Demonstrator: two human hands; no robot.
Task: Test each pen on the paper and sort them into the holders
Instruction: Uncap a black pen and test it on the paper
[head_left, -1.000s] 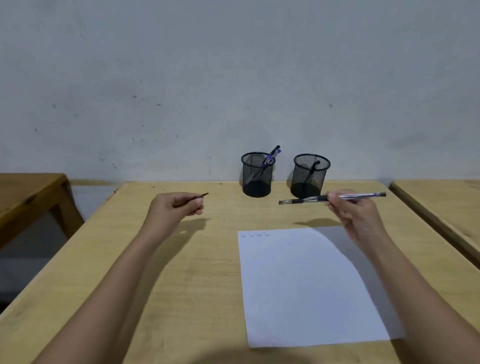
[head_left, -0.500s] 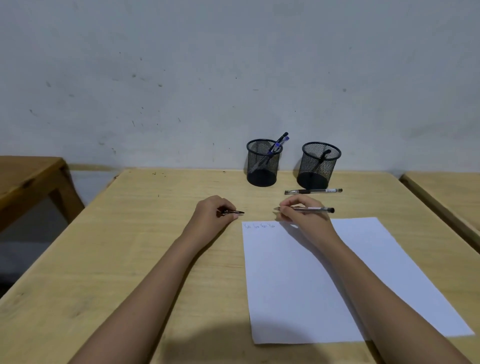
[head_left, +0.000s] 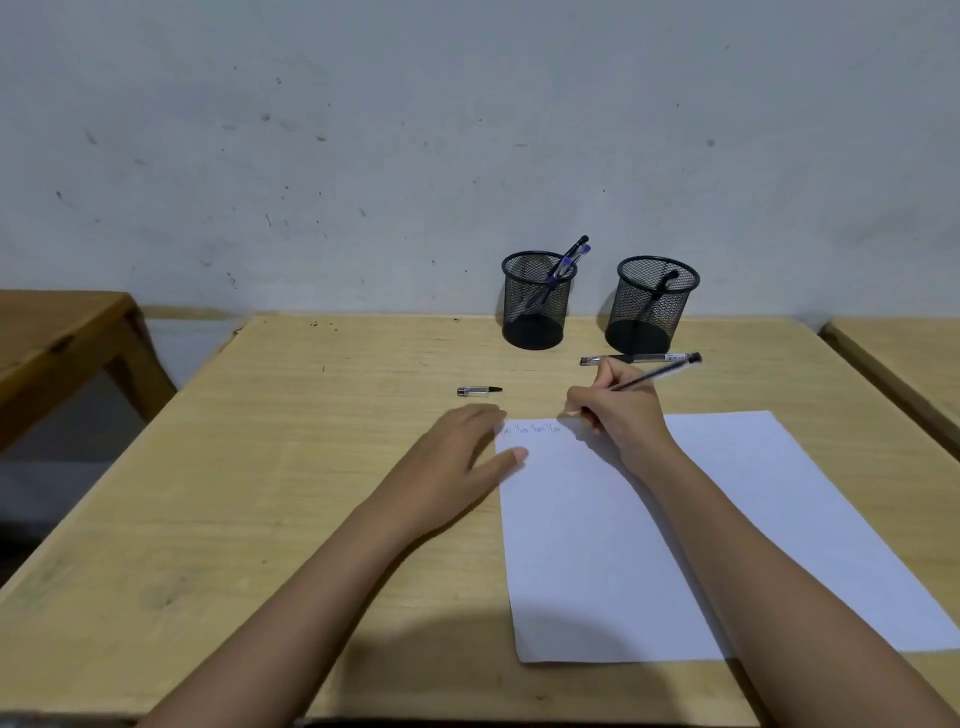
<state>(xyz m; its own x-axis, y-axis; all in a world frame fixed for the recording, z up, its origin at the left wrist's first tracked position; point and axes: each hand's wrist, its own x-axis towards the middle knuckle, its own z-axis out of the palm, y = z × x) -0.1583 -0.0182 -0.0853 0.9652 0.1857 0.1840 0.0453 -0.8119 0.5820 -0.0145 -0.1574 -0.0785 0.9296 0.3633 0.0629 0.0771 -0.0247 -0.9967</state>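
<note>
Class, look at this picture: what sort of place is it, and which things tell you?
Probably a classroom or study room: plain wooden desks in a row against a bare wall, with mesh pen holders.

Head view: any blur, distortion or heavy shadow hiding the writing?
Head view: wide-angle bowing at the desk edges; the pen in the right hand is motion-smeared; the scribbles on the paper are too faint to read; soft shadow along the near edge.

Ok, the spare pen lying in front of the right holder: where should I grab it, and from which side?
Probably mid-barrel, pinched from above. The spare pen lies flat, crosswise on the table; the right holder stands close behind it and the right hand writes just in front, so straight down looks clearest.
</note>
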